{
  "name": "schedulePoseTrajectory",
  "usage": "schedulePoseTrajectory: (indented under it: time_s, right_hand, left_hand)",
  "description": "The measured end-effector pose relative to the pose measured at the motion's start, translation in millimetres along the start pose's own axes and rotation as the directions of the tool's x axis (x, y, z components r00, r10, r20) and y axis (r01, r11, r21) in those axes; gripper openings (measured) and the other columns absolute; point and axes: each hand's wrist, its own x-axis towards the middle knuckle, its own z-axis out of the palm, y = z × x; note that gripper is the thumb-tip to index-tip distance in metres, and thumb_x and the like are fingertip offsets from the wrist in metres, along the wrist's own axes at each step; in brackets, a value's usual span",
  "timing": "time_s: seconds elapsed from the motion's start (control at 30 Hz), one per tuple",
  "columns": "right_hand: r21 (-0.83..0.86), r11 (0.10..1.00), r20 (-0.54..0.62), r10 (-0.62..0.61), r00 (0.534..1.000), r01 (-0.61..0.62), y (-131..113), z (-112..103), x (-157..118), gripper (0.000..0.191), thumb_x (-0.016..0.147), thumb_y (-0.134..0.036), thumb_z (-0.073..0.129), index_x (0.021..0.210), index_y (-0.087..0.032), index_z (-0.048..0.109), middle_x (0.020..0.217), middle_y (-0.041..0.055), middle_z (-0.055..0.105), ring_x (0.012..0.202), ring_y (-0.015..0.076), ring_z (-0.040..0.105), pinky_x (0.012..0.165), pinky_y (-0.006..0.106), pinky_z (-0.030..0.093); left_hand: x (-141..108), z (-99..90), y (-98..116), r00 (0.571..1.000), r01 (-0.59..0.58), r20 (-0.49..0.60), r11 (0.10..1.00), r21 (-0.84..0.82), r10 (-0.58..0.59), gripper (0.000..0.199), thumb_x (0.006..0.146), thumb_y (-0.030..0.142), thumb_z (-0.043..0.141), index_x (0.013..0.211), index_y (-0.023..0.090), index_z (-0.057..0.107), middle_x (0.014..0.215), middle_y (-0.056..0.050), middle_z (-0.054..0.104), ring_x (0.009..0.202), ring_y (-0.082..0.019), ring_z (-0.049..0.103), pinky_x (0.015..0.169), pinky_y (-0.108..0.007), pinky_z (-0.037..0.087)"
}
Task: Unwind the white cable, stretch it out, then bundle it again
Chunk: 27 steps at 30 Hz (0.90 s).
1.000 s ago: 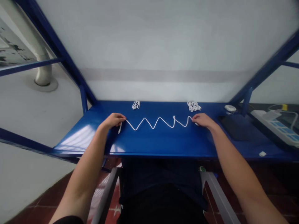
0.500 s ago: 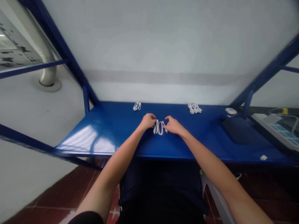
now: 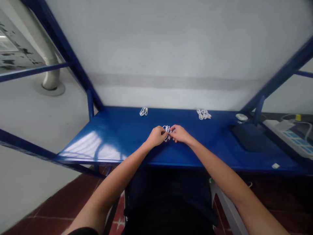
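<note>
A white cable (image 3: 166,128), folded into narrow loops, is gathered between my two hands just over the blue table (image 3: 117,130). My left hand (image 3: 157,135) closes on the loops from the left, thumb and fingers pinching them. From the right, my right hand (image 3: 179,133) pinches the same cable, its fingertips almost meeting the left thumb. Part of the bundle is covered by my fingers. Towards the wall lie a looped white cable (image 3: 143,111) on the left and several bundled white cables (image 3: 203,114) side by side on the right.
On the right of the table are a round white object (image 3: 241,117), a dark flat pad (image 3: 246,137) and a small white piece (image 3: 275,165) near the front edge. A white power strip (image 3: 290,133) lies beyond them. Blue frame bars (image 3: 89,104) rise at both sides.
My hands have come closer together and the spread loops of cable are now squeezed into a tighter bundle. The other cables have stayed in place.
</note>
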Motion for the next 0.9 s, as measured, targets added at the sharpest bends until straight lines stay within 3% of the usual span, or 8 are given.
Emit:
schedulePoseTrajectory:
  time_s: [0.23, 0.3, 0.37, 0.47, 0.57, 0.63, 0.73, 0.9]
  right_hand:
    - [0.139, 0.989, 0.153, -0.073, 0.985, 0.052, 10.3, -10.8, 1.6, 0.012, 0.080, -0.010, 0.061, 0.084, -0.018, 0.052, 0.054, -0.0042, 0.060, 0.043, 0.0085, 0.055, 0.041, 0.018, 0.044]
    - [0.104, 0.988, 0.175, -0.129, 0.976, 0.112, 14.2, -16.2, 2.3, 0.011, 0.078, -0.015, 0.064, 0.085, -0.017, 0.054, 0.058, -0.0030, 0.061, 0.048, 0.0098, 0.056, 0.045, 0.019, 0.046]
    - [-0.016, 0.973, 0.112, -0.228, 0.967, 0.232, 19.4, -23.1, 3.8, 0.015, 0.075, -0.022, 0.068, 0.085, -0.017, 0.058, 0.066, -0.0014, 0.062, 0.057, 0.0118, 0.058, 0.053, 0.022, 0.048]
    - [-0.260, 0.875, 0.002, -0.422, 0.907, 0.408, 26.9, -35.5, 6.7, 0.028, 0.073, -0.030, 0.071, 0.098, -0.018, 0.063, 0.088, 0.0042, 0.063, 0.080, 0.0180, 0.060, 0.073, 0.031, 0.050]
    - [-0.364, 0.773, 0.097, -0.523, 0.846, 0.520, 28.7, -46.5, 9.7, 0.048, 0.077, -0.035, 0.069, 0.122, -0.025, 0.058, 0.123, 0.0107, 0.054, 0.110, 0.0263, 0.053, 0.092, 0.043, 0.045]
    - [-0.375, 0.732, 0.210, -0.532, 0.821, 0.570, 26.2, -50.0, 11.7, 0.044, 0.080, -0.035, 0.066, 0.123, -0.027, 0.059, 0.134, 0.0105, 0.047, 0.119, 0.0286, 0.047, 0.098, 0.046, 0.041]
    - [-0.344, 0.722, 0.305, -0.519, 0.799, 0.600, 21.2, -48.6, 13.9, 0.030, 0.083, -0.032, 0.062, 0.112, -0.023, 0.062, 0.125, 0.0106, 0.053, 0.112, 0.0268, 0.051, 0.096, 0.044, 0.042]
    - [-0.308, 0.736, 0.246, -0.550, 0.798, 0.602, 22.7, -41.2, 12.6, 0.035, 0.082, -0.032, 0.063, 0.115, -0.020, 0.058, 0.116, 0.0105, 0.056, 0.107, 0.0255, 0.053, 0.095, 0.042, 0.043]
  left_hand:
    - [0.4, 4.4, 8.1, 0.993, -0.090, 0.078, 0.995, 0.035, 0.087, 0.034, 0.084, 0.031, 0.061, 0.053, 0.018, 0.061, 0.072, -0.010, 0.066, 0.089, -0.023, 0.061, 0.081, -0.031, 0.044]
    - [1.6, 5.2, 7.5, 0.992, -0.093, 0.095, 0.994, 0.050, 0.088, 0.031, 0.083, 0.029, 0.061, 0.055, 0.018, 0.063, 0.078, -0.010, 0.067, 0.092, -0.024, 0.061, 0.084, -0.032, 0.045]
    - [4.7, 4.3, 4.9, 0.989, -0.093, 0.122, 0.994, 0.055, 0.086, 0.025, 0.081, 0.027, 0.063, 0.058, 0.018, 0.065, 0.085, -0.011, 0.069, 0.093, -0.023, 0.061, 0.085, -0.031, 0.045]
    - [13.4, -1.5, -2.0, 0.968, -0.150, 0.209, 0.988, 0.033, 0.140, 0.020, 0.079, 0.025, 0.062, 0.061, 0.016, 0.068, 0.096, -0.010, 0.069, 0.088, -0.021, 0.062, 0.079, -0.028, 0.046]
    - [24.1, -10.5, -8.9, 0.920, -0.243, 0.313, 0.970, -0.017, 0.236, 0.020, 0.080, 0.027, 0.061, 0.067, 0.015, 0.070, 0.105, -0.010, 0.068, 0.076, -0.016, 0.060, 0.070, -0.026, 0.045]
    - [29.6, -15.1, -11.7, 0.894, -0.286, 0.351, 0.958, -0.031, 0.278, 0.020, 0.081, 0.027, 0.060, 0.071, 0.014, 0.070, 0.106, -0.010, 0.067, 0.075, -0.015, 0.060, 0.069, -0.026, 0.045]
    - [32.0, -17.3, -13.2, 0.889, -0.298, 0.358, 0.954, -0.020, 0.285, 0.019, 0.081, 0.027, 0.059, 0.073, 0.015, 0.070, 0.111, -0.010, 0.064, 0.085, -0.018, 0.060, 0.075, -0.026, 0.046]
    - [20.6, -12.5, -14.0, 0.918, -0.255, 0.298, 0.965, -0.059, 0.261, 0.018, 0.082, 0.023, 0.057, 0.089, 0.015, 0.071, 0.117, -0.012, 0.062, 0.098, -0.021, 0.061, 0.087, -0.029, 0.047]
